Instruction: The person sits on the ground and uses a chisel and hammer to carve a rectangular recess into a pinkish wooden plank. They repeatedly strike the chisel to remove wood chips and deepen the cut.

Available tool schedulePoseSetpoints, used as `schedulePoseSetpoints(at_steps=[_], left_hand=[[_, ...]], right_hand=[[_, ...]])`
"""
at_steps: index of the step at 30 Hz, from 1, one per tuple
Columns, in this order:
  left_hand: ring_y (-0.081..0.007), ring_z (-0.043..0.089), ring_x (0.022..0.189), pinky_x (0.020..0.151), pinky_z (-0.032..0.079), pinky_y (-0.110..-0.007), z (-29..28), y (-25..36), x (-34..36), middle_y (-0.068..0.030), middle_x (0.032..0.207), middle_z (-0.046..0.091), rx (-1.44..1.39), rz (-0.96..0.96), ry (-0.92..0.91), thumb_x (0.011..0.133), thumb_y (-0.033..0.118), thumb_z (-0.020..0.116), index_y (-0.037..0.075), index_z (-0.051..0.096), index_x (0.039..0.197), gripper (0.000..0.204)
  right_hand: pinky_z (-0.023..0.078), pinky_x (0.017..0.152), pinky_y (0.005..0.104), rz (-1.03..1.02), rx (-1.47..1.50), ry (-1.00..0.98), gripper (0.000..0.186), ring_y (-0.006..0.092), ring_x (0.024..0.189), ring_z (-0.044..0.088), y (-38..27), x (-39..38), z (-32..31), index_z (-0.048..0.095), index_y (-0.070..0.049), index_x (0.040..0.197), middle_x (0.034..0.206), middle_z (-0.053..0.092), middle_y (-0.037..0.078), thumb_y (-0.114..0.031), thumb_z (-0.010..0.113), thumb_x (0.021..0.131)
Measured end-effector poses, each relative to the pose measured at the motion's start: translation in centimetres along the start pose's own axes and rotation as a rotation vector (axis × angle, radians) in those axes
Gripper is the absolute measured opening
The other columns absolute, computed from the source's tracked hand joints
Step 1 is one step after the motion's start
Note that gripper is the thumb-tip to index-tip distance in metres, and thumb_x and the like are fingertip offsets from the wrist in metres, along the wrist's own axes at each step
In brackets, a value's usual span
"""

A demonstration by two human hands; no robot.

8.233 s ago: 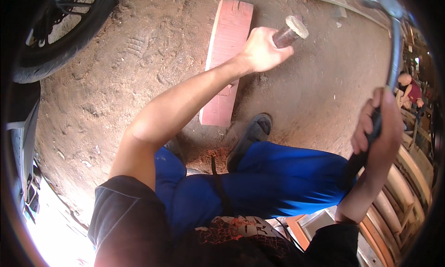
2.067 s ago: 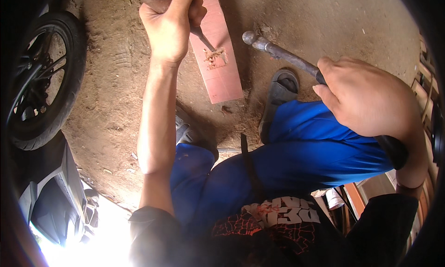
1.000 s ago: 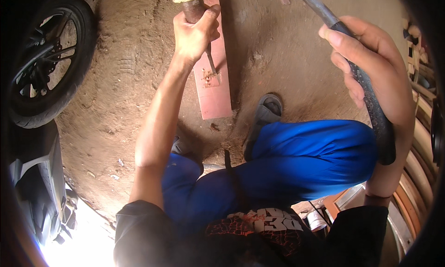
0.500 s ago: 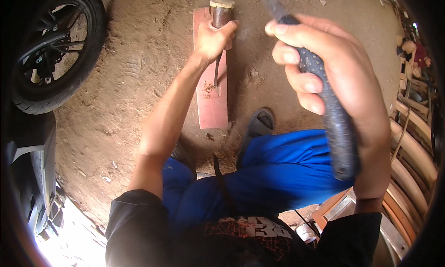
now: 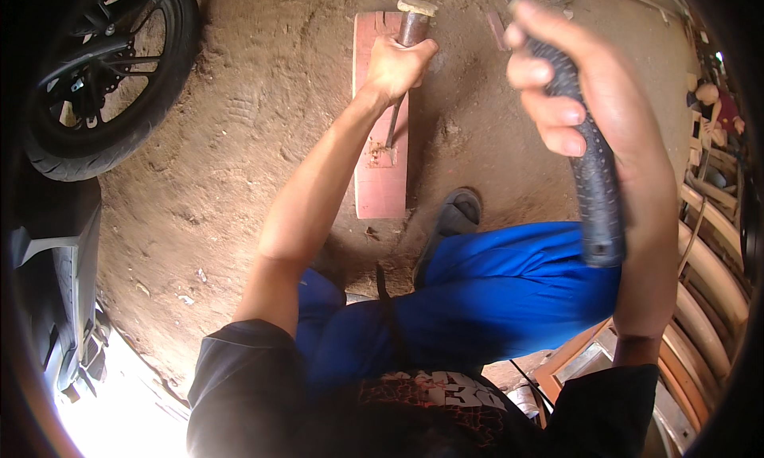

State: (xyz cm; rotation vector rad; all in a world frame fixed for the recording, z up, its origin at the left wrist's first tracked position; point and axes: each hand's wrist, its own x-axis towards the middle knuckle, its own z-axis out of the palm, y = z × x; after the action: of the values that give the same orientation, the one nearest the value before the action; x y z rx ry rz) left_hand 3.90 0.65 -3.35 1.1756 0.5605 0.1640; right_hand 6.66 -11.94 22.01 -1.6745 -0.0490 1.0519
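My left hand (image 5: 395, 66) is wrapped round the brown wooden handle of a chisel (image 5: 415, 30), which has a pale, flattened top. The chisel leans slightly, its narrow blade meeting a reddish wooden plank (image 5: 380, 199) that lies on the ground. Around the blade tip is a small marked-off patch with wood chips (image 5: 379, 154). On the right, raised nearer the camera, my right hand (image 5: 613, 100) grips a hammer (image 5: 597, 199) by its black textured handle. The upper edge of the picture cuts off the hammer's head.
A motorcycle wheel (image 5: 179, 92) stands at upper left, with grey and black bodywork (image 5: 72, 259) below it. My sandalled foot (image 5: 460, 213) rests right of the plank's near end. Curved wooden pieces (image 5: 708, 259) are stacked at right; another person (image 5: 723, 112) sits beyond them.
The hammer has lifted away from the chisel's top, my right hand moving up and slightly right. My left hand still holds the chisel on the plank. The whole view has shifted slightly.
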Motion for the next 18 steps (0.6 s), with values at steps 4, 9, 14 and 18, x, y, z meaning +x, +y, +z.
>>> schedulePoseSetpoints(at_steps=[4, 9, 14, 18], left_hand=[[-0.009, 0.049, 0.046, 0.044, 0.038, -0.028, 0.1, -0.5, 0.3, -0.0009, 0.055, 0.053, 0.029, -0.001, 0.028, 0.083, 0.02, 0.066, 0.008, 0.053, 0.059, 0.03], [-0.0087, 0.048, 0.046, 0.043, 0.038, -0.029, -0.3, -0.7, 0.6, -0.0009, 0.054, 0.052, 0.035, -0.02, 0.015, 0.083, 0.019, 0.066, 0.008, 0.052, 0.058, 0.031], [-0.0087, 0.048, 0.046, 0.044, 0.039, -0.029, 0.1, -0.8, 0.6, -0.0012, 0.054, 0.052, -0.01, -0.03, 0.03, 0.082, 0.018, 0.065, 0.008, 0.052, 0.058, 0.03], [-0.0095, 0.05, 0.048, 0.046, 0.042, -0.028, -1.0, -1.1, 1.5, -0.0016, 0.054, 0.053, 0.007, -0.036, 0.054, 0.082, 0.018, 0.066, 0.006, 0.054, 0.06, 0.027]], right_hand=[[0.032, 0.029, 0.0186, 0.085, -0.095, -0.022, 0.03, 0.001, 0.038, 0.037, -0.5, 0.3, -0.5, 0.053, -0.005, 0.105, 0.07, 0.048, -0.002, -0.034, 0.057, 0.102], [0.034, 0.028, 0.0209, -0.117, 0.03, 0.019, 0.027, 0.0041, 0.037, 0.041, -1.8, 0.4, 0.7, 0.053, -0.004, 0.1, 0.068, 0.053, 0.0, -0.031, 0.052, 0.104], [0.032, 0.026, 0.0165, 0.071, -0.181, 0.048, 0.034, 0.0001, 0.037, 0.036, 0.0, 1.0, 0.9, 0.05, -0.001, 0.107, 0.068, 0.047, -0.003, -0.034, 0.052, 0.104], [0.031, 0.028, 0.0185, 0.108, -0.102, -0.133, 0.031, 0.0009, 0.037, 0.035, -0.7, 2.1, -1.3, 0.051, -0.003, 0.105, 0.07, 0.049, -0.003, -0.033, 0.053, 0.103]])
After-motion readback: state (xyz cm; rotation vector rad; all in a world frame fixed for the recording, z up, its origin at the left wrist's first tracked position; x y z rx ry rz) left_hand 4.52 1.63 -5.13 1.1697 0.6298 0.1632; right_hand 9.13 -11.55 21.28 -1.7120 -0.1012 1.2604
